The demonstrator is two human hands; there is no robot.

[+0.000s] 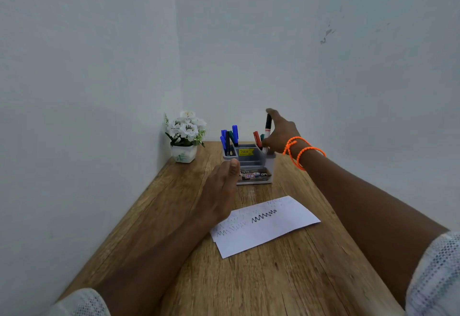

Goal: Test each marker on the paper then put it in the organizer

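A grey organizer point(254, 160) stands at the far end of the wooden desk. Its left compartment holds several blue, black and green markers point(229, 138); its right compartment holds a red marker point(257, 138) and a green one. My right hand point(281, 133) grips a black-capped marker point(268, 126) upright, its lower end inside the right compartment. My left hand point(220, 188) hovers flat and empty, fingers together, just in front of the organizer's left side. The white paper point(266, 226) lies nearer to me, covered with zigzag test marks.
A small white pot of white artificial flowers point(185, 136) sits in the far left corner against the walls. Pale walls close in on the left and behind. The wooden desk point(249, 278) stretches toward me. Orange bracelets circle my right wrist.
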